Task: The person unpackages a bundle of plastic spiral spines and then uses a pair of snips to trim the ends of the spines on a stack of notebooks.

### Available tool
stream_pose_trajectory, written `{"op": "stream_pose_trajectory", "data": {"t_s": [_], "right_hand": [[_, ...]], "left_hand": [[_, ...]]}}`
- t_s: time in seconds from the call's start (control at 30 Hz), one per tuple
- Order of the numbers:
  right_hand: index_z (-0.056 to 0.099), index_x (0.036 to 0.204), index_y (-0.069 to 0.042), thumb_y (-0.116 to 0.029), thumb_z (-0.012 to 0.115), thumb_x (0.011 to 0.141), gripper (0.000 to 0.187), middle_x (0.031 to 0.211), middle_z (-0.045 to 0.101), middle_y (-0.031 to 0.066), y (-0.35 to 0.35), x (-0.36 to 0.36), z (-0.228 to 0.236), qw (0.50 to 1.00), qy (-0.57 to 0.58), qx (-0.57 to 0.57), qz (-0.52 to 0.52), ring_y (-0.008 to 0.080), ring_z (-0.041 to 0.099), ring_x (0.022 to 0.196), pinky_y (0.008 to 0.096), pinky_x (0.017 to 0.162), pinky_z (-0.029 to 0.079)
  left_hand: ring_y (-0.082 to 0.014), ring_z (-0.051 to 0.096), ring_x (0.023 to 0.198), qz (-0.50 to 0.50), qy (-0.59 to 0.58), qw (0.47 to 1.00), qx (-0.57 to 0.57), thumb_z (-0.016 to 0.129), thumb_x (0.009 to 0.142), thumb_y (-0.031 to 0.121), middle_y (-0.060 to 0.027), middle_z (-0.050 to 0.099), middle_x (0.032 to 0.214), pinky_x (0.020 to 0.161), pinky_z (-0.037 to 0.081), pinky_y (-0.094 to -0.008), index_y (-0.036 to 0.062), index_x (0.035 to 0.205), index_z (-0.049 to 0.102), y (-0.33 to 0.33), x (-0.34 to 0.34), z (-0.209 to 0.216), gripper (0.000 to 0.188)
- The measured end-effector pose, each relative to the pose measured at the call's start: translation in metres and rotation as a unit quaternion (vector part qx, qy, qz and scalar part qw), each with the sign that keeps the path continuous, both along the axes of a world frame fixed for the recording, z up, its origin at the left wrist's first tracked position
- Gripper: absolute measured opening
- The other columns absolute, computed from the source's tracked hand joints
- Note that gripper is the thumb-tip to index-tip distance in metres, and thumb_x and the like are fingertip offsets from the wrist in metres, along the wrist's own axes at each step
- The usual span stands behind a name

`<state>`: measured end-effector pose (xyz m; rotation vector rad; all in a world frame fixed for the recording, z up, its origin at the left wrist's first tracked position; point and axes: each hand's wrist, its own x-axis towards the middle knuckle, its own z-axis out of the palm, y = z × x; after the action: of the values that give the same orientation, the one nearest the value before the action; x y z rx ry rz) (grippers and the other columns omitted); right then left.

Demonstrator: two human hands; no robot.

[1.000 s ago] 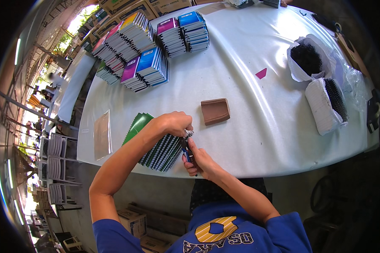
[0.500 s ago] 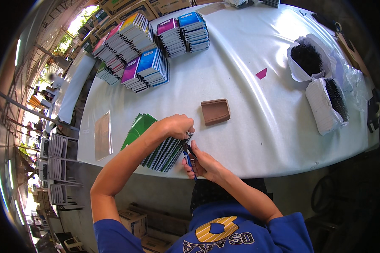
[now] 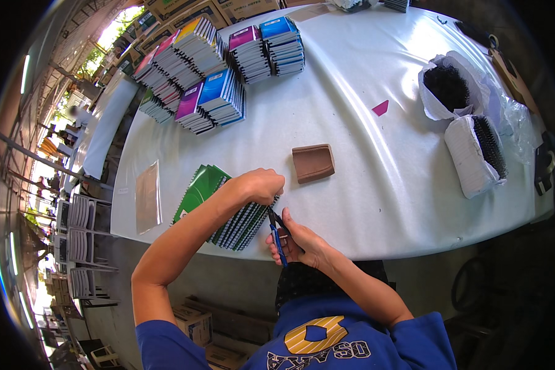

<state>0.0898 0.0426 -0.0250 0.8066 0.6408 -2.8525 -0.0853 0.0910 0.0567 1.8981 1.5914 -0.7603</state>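
Note:
A fanned stack of green spiral notebooks (image 3: 198,190) lies at the near left of the table, its black coil edges slanting toward me. My left hand (image 3: 264,186) is closed at the corner of the stack nearest the middle, fingers curled down over the coil ends; its fingertips are partly hidden. From the right, my right hand (image 3: 303,242) holds pliers (image 3: 277,242) with blue and black handles. The handles are spread apart, and the dark jaws reach the coil corner just below my left hand. Beyond my hands sits a shallow brown box-like tray (image 3: 313,164).
Stacks of colourful spiral notebooks (image 3: 223,98) stand at the far left, with cartons (image 3: 197,17) behind. A clear plastic sleeve (image 3: 148,197) lies at the left edge. At right are paper-wrapped bundles of black coils (image 3: 475,154) and a pink paper scrap (image 3: 380,108).
The plier handles have spread wider in my right hand, which has dropped slightly. My left hand stays at the coil corner, its knuckles turned a little.

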Motion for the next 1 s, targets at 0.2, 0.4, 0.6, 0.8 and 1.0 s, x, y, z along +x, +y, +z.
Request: {"op": "stream_pose_trajectory", "data": {"t_s": [0.2,0.4,0.6,0.8,1.0], "right_hand": [[0.059,0.087,-0.002,-0.073,0.03,0.092,0.077,0.069,0.058,0.0072,-0.002,-0.001,0.002,1.0,-0.015,0.01,-0.018,0.0199,0.059,0.061,0.0347,0.059,0.052],[0.051,0.076,-0.006,-0.073,0.035,0.091,0.071,0.059,0.042,0.0007,-0.002,-0.006,-0.001,0.999,0.015,-0.036,-0.031,0.0138,0.038,0.049,0.028,0.047,0.035],[0.051,0.077,-0.007,-0.074,0.037,0.089,0.069,0.06,0.039,-0.0007,-0.001,0.001,-0.002,0.999,0.018,-0.029,-0.021,0.0127,0.033,0.05,0.0274,0.048,0.032],[0.059,0.091,0.0,-0.075,0.033,0.089,0.078,0.073,0.06,0.0095,0.001,0.002,-0.005,1.0,-0.028,0.003,-0.009,0.0225,0.061,0.064,0.0375,0.063,0.055],[0.058,0.092,0.001,-0.073,0.031,0.091,0.079,0.076,0.061,0.0122,0.007,0.001,-0.005,0.999,-0.025,-0.022,0.011,0.0248,0.063,0.067,0.0407,0.066,0.056]], "left_hand": [[-0.0365,0.065,0.096,-0.005,-0.006,1.0,0.02,0.065,0.076,0.007,-0.0164,0.069,0.099,0.082,0.052,-0.0436,0.004,0.103,0.068,-0.003,-0.003,-0.002,0.028],[-0.0391,0.066,0.091,-0.006,0.01,0.998,0.056,0.07,0.075,0.013,-0.0188,0.069,0.093,0.077,0.052,-0.0459,0.0014,0.094,0.068,-0.008,0.008,-0.002,0.022],[-0.0409,0.066,0.084,-0.039,0.016,0.997,0.065,0.069,0.074,0.011,-0.0235,0.068,0.084,0.072,0.053,-0.0462,0.0001,0.082,0.069,-0.009,0.013,-0.002,0.014],[-0.041,0.066,0.085,-0.013,0.007,0.998,0.068,0.067,0.071,0.006,-0.0239,0.067,0.084,0.072,0.053,-0.0461,-0.0005,0.083,0.068,-0.009,0.01,-0.003,0.014],[-0.0415,0.066,0.084,-0.01,-0.018,0.997,0.069,0.063,0.067,0.0,-0.0228,0.067,0.082,0.072,0.053,-0.047,0.0005,0.084,0.067,-0.007,0.007,-0.003,0.018]]}}
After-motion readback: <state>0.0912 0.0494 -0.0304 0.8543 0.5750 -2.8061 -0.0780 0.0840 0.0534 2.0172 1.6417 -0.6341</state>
